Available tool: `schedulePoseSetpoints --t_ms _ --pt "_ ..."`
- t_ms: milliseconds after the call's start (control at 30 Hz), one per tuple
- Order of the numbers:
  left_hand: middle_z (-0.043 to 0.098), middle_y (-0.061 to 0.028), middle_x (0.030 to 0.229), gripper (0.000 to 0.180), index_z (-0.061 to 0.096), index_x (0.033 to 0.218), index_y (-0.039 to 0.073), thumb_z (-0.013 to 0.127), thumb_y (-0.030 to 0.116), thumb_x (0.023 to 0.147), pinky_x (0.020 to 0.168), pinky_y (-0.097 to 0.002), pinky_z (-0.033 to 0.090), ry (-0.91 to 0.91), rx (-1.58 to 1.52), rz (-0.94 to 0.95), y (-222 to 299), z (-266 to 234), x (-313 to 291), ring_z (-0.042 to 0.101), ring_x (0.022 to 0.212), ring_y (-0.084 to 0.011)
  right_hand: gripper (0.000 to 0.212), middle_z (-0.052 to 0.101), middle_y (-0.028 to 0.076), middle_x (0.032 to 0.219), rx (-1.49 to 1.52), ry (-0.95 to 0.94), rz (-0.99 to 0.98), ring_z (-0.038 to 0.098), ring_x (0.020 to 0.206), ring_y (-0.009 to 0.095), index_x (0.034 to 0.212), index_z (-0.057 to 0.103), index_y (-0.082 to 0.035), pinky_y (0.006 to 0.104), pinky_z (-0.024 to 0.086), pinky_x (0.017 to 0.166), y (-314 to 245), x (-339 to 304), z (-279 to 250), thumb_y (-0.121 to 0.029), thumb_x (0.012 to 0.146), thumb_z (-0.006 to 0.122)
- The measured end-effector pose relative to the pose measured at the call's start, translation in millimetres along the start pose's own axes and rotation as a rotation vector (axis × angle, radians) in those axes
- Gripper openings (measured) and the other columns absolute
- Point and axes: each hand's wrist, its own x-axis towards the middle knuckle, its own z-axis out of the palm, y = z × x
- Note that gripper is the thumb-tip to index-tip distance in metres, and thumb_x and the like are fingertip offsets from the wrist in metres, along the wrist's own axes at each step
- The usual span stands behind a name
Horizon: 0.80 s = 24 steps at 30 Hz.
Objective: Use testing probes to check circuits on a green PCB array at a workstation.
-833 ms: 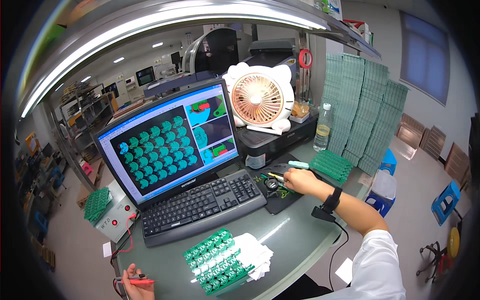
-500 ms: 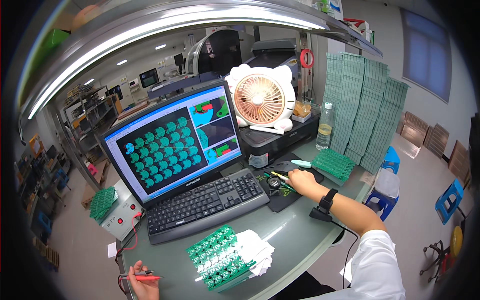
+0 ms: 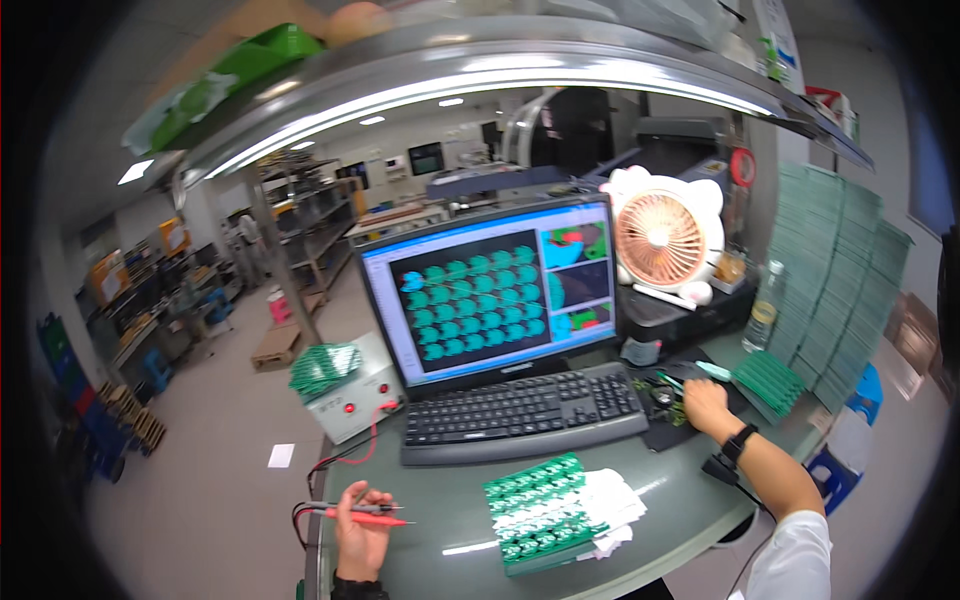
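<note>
My left hand (image 3: 362, 545), closed round a pair of test probes, is over the table's front left. The red test probe (image 3: 372, 518) points right, and a dark one lies just above it in the fingers. At the right, my right hand (image 3: 706, 405) is down at the black mouse pad (image 3: 668, 434) with its fingers bent together. A thin green tool (image 3: 671, 381) lies right by its fingertips; what the fingers grip is hidden. Between my hands is a stack of green circuit board panels (image 3: 540, 510), with white paper pieces (image 3: 612, 510) at its right side.
Behind the boards stand a black keyboard (image 3: 525, 415) and a monitor (image 3: 470, 300) showing a board layout. A grey test box (image 3: 355, 410) carries more green panels (image 3: 325, 370). Tall board stacks (image 3: 830, 270), a bottle (image 3: 762, 310) and a white fan (image 3: 660, 235) line the back right.
My view has swung left, shifting the scene rightward. My left hand has moved up and inward with the probes. My right hand stays by the mouse pad, where the yellow pen tip no longer shows.
</note>
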Motion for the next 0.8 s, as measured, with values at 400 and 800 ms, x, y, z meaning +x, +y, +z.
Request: schedulePoseSetpoints --t_ms 400,800 --pt "0.033 0.0031 0.064 0.026 0.055 0.121 0.013 0.041 0.024 0.102 0.073 -0.0316 0.044 -0.182 -0.426 -0.082 22 9 -4 0.041 0.065 -0.0098 0.026 0.062 0.027 0.091 0.427 0.038 0.187 0.060 0.087 0.046 0.099 0.047 0.001 0.0520 0.047 0.073 19 -48 -74 -0.016 0.086 0.061" --pt "0.039 0.0036 0.064 0.024 0.057 0.114 0.010 0.039 0.023 0.104 0.067 -0.0287 0.046 -0.242 -0.141 -0.220 27 25 -20 0.044 0.060 -0.0079 0.027 0.061 0.018 0.095 0.523 -0.249 -0.747 0.063 0.090 0.039 0.100 0.047 -0.003 0.0480 0.051 0.071 -121 -9 -83 -0.022 0.087 0.062"
